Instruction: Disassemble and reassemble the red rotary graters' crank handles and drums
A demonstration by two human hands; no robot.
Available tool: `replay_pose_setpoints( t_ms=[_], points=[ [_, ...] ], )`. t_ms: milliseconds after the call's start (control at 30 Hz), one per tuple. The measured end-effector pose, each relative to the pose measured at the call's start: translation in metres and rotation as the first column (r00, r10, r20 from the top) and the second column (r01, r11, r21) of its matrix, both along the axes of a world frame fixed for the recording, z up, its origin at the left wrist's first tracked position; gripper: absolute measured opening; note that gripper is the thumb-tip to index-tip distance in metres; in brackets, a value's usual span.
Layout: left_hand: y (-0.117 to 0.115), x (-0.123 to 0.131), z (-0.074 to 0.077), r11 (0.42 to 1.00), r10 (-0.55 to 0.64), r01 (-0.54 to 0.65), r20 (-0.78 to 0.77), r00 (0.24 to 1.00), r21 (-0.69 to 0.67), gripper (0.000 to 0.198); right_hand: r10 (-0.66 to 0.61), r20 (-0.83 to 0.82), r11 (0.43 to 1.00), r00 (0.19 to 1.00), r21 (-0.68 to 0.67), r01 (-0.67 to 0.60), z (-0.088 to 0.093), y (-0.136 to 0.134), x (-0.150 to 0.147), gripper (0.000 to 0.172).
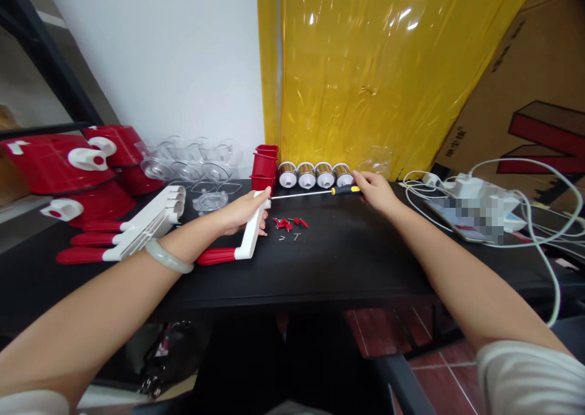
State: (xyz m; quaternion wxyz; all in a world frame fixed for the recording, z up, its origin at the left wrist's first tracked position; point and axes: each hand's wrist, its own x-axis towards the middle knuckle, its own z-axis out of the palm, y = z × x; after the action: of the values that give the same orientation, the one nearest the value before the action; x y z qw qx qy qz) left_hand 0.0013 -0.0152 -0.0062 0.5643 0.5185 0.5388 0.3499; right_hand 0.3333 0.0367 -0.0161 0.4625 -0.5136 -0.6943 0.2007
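Note:
My left hand (244, 212) is wrapped round a white arm piece (251, 235) whose red handle (216, 256) points left. My right hand (373, 189) grips the black and yellow handle of a screwdriver (346, 190). Its long shaft runs left, and the tip is at the upper end of the white piece, beside my left thumb. Small red parts (284, 224) and a few tiny metal pieces (297, 236) lie on the black table (338, 269) between my hands. Just behind the white piece stands a red container (264, 166).
Several metal cylinders (306, 176) line the back. Left are red housings (55, 165), white pieces with red handles (153, 220), and clear plastic parts (201, 165). White cables (534, 244) and a tablet (457, 220) lie right, near a cardboard box (530, 80).

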Motion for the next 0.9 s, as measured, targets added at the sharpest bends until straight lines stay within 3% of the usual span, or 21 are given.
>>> replay_pose_setpoints(
  t_ms=[200, 367, 533, 667, 767, 900],
  points=[
    [0.009, -0.008, 0.0, 0.989, -0.064, 0.076, 0.089, 0.994, -0.129, 0.042, 0.067, 0.009, 0.986, 0.998, 0.152, -0.068, 0.001, -0.001, -0.001, 0.048],
    [0.013, -0.01, -0.002, 0.982, -0.064, 0.09, 0.153, 0.986, -0.169, 0.039, 0.115, -0.024, 0.93, 0.993, 0.353, -0.099, 0.004, -0.001, -0.001, 0.038],
    [0.009, -0.008, 0.001, 0.988, -0.053, 0.072, 0.14, 0.989, -0.139, 0.042, 0.17, -0.132, 0.94, 0.977, 0.318, -0.12, 0.003, -0.001, -0.002, 0.045],
    [0.005, -0.007, 0.005, 0.992, -0.069, 0.081, 0.122, 0.99, -0.098, 0.046, 0.172, -0.154, 0.973, 0.973, 0.183, -0.143, 0.006, -0.006, -0.003, 0.046],
    [0.003, -0.005, 0.004, 0.995, -0.071, 0.077, 0.097, 0.993, -0.061, 0.049, 0.082, -0.05, 0.991, 0.995, 0.109, -0.076, 0.011, -0.011, 0.0, 0.053],
    [0.0, -0.002, 0.003, 0.999, -0.04, 0.041, 0.072, 0.997, -0.013, 0.048, -0.001, 0.075, 0.974, 0.997, 0.226, -0.016, 0.018, -0.013, 0.004, 0.056]
  ],
)
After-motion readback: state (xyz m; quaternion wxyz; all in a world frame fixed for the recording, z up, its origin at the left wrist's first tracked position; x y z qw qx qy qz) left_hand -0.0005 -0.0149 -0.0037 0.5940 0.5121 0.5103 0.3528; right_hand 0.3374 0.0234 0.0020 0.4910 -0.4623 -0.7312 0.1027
